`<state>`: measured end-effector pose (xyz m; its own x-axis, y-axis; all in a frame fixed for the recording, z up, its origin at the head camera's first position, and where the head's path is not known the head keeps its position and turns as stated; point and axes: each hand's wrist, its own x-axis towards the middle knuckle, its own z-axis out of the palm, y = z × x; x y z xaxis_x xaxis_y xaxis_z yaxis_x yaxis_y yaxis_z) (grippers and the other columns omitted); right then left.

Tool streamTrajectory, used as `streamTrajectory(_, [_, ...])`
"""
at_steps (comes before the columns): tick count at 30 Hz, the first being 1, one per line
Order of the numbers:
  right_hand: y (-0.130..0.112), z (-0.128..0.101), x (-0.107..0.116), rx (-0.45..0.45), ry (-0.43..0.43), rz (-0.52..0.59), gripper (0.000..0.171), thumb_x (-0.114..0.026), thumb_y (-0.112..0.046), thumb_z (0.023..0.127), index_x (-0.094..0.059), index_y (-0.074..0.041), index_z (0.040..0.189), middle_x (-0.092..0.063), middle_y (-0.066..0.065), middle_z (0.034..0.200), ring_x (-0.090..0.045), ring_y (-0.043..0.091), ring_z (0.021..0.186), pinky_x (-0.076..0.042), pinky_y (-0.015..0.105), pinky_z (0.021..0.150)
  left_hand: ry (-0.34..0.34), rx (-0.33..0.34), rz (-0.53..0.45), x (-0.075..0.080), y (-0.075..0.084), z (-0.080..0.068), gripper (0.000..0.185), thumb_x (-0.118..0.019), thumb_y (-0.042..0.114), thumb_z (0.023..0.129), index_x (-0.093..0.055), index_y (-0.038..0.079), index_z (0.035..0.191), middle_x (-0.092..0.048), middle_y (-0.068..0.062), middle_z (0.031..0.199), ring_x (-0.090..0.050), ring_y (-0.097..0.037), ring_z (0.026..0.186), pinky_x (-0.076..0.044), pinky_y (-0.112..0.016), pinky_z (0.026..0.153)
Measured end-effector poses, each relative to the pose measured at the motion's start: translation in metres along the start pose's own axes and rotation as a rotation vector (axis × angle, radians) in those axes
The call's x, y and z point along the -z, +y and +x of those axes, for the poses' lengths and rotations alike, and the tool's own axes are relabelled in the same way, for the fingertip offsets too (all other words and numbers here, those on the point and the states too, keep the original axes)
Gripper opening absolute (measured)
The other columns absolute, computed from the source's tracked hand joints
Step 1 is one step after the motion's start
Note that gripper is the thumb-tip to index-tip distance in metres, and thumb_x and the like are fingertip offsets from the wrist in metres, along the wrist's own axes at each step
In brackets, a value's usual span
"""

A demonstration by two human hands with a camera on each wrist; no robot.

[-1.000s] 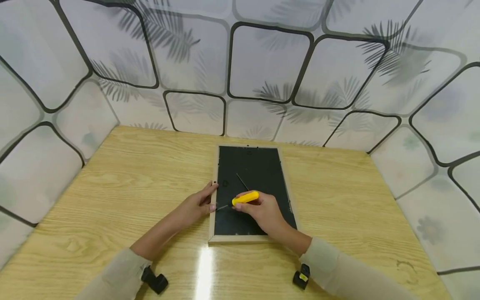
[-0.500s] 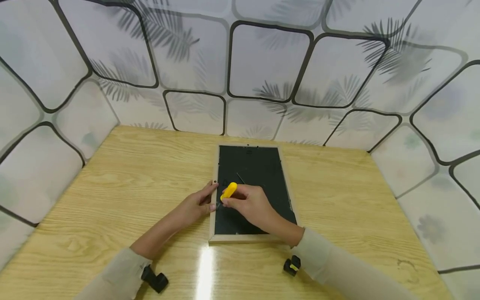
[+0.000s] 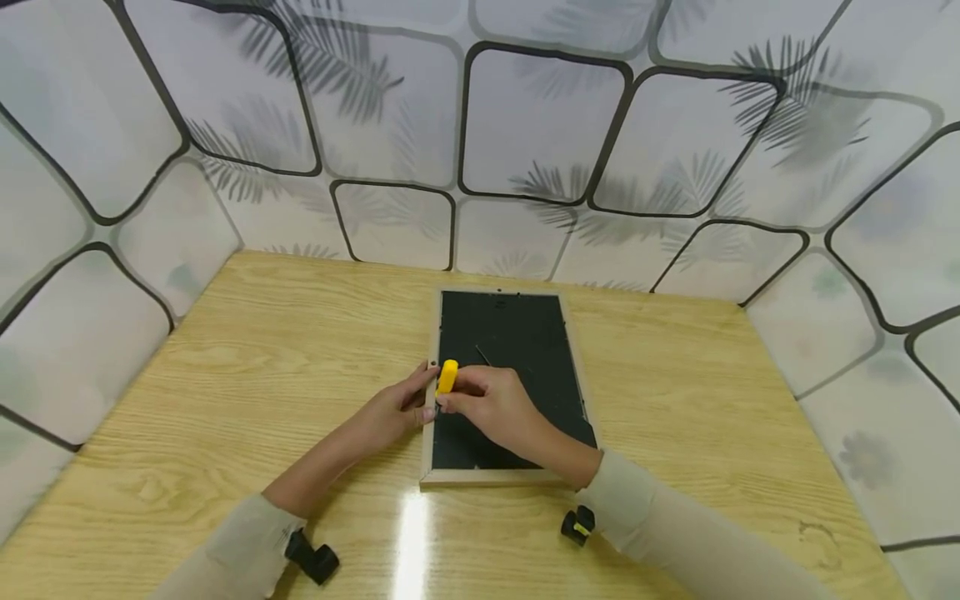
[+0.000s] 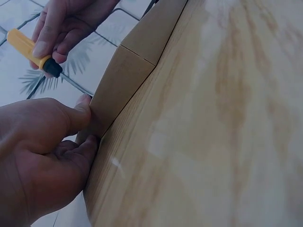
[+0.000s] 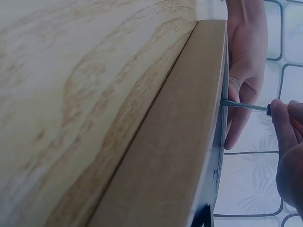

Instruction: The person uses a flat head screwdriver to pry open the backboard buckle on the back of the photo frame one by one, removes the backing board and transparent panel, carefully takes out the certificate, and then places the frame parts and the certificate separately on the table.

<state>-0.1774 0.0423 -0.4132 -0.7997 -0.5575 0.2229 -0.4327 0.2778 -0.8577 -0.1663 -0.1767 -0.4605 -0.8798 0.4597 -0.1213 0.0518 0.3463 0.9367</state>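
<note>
A picture frame [image 3: 510, 477] with pale wooden edges lies back up on the table, its black backing board [image 3: 517, 333] showing. My left hand [image 3: 397, 408] grips the frame's left edge, thumb on top and curled fingers against the side in the left wrist view. In my right hand [image 3: 498, 408] is a screwdriver [image 3: 447, 377] with a yellow handle, pinched between thumb and fingers. Its thin metal shaft [image 5: 246, 106] reaches the backing board close to the left thumb in the right wrist view. The exact spot under the tip is too small to make out.
A thin dark strip [image 3: 482, 355] lies on the backing board, partly behind the right hand. Small dark tabs line the frame's inner edges. The wood-grain table [image 3: 300, 325] meets a patterned wall covering [image 3: 540, 125] behind and at both sides.
The right hand has moved left towards the left thumb, and the screwdriver has swung from lying nearly flat to standing steeper. The left hand and the frame stay in place.
</note>
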Motion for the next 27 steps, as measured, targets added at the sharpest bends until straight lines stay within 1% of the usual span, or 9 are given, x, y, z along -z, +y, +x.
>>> streamTrajectory(6, [0.002, -0.005, 0.005, -0.089, 0.018, 0.033, 0.018, -0.074, -0.011, 0.091, -0.072, -0.003, 0.107, -0.076, 0.008, 0.095, -0.074, 0.012, 0.084, -0.062, 0.023, 0.077, 0.015, 0.031, 0.003, 0.000, 0.000, 0.001, 0.067, -0.057, 0.021, 0.104, -0.023, 0.020, 0.162, -0.002, -0.006, 0.170, -0.024, -0.029, 0.152, -0.034, -0.043, 0.119])
streamTrajectory(10, [0.009, -0.010, 0.011, -0.127, 0.009, 0.033, 0.022, -0.074, -0.014, 0.092, -0.070, -0.005, 0.112, -0.075, 0.007, 0.101, -0.073, 0.014, 0.088, -0.062, 0.024, 0.079, 0.015, 0.036, -0.004, 0.000, 0.001, 0.000, 0.068, -0.057, 0.019, 0.104, -0.023, 0.019, 0.162, -0.003, -0.007, 0.170, -0.024, -0.031, 0.152, -0.033, -0.044, 0.120])
streamTrajectory(13, [0.014, -0.013, 0.018, -0.170, -0.002, 0.047, 0.025, -0.074, -0.018, 0.093, -0.070, -0.007, 0.115, -0.074, 0.006, 0.103, -0.072, 0.015, 0.091, -0.061, 0.024, 0.080, 0.013, 0.026, -0.015, 0.001, 0.001, -0.001, 0.069, -0.058, 0.018, 0.103, -0.021, 0.018, 0.162, -0.002, -0.009, 0.170, -0.023, -0.034, 0.152, -0.032, -0.046, 0.120])
streamTrajectory(15, [0.017, -0.016, 0.023, -0.204, -0.010, 0.077, 0.028, -0.073, -0.019, 0.094, -0.069, -0.005, 0.118, -0.074, 0.008, 0.105, -0.073, 0.017, 0.092, -0.062, 0.026, 0.081, 0.014, 0.017, -0.018, 0.001, 0.001, 0.000, 0.070, -0.058, 0.017, 0.103, -0.022, 0.017, 0.162, -0.002, -0.010, 0.170, -0.023, -0.034, 0.152, -0.031, -0.047, 0.121])
streamTrajectory(18, [0.021, -0.021, 0.029, -0.245, -0.030, 0.135, 0.034, -0.070, -0.020, 0.096, -0.064, -0.001, 0.123, -0.072, 0.013, 0.109, -0.073, 0.022, 0.095, -0.062, 0.031, 0.083, 0.014, -0.002, -0.020, 0.001, 0.000, 0.001, 0.070, -0.059, 0.016, 0.103, -0.022, 0.015, 0.162, -0.003, -0.012, 0.170, -0.023, -0.034, 0.152, -0.030, -0.047, 0.121])
streamTrajectory(21, [0.026, -0.025, 0.034, -0.258, -0.046, 0.201, 0.039, -0.066, -0.022, 0.099, -0.059, 0.005, 0.126, -0.071, 0.018, 0.113, -0.073, 0.026, 0.097, -0.063, 0.034, 0.085, 0.008, -0.013, -0.030, 0.001, -0.002, 0.003, 0.070, -0.059, 0.016, 0.102, -0.022, 0.015, 0.162, -0.002, -0.012, 0.170, -0.022, -0.032, 0.153, -0.030, -0.045, 0.122])
streamTrajectory(24, [0.030, -0.027, 0.038, -0.265, -0.047, 0.245, 0.041, -0.063, -0.023, 0.101, -0.057, 0.007, 0.128, -0.069, 0.021, 0.114, -0.072, 0.026, 0.097, -0.063, 0.033, 0.085, 0.002, -0.008, -0.044, 0.001, -0.003, 0.002, 0.071, -0.059, 0.016, 0.103, -0.020, 0.015, 0.162, -0.001, -0.010, 0.170, -0.020, -0.031, 0.153, -0.029, -0.044, 0.122])
streamTrajectory(27, [0.032, -0.027, 0.041, -0.279, -0.023, 0.266, 0.041, -0.061, -0.025, 0.103, -0.058, 0.007, 0.129, -0.068, 0.022, 0.113, -0.072, 0.025, 0.095, -0.063, 0.033, 0.083, 0.000, -0.005, -0.047, 0.001, -0.004, 0.002, 0.071, -0.059, 0.016, 0.103, -0.020, 0.016, 0.162, 0.000, -0.010, 0.170, -0.020, -0.032, 0.153, -0.030, -0.044, 0.121])
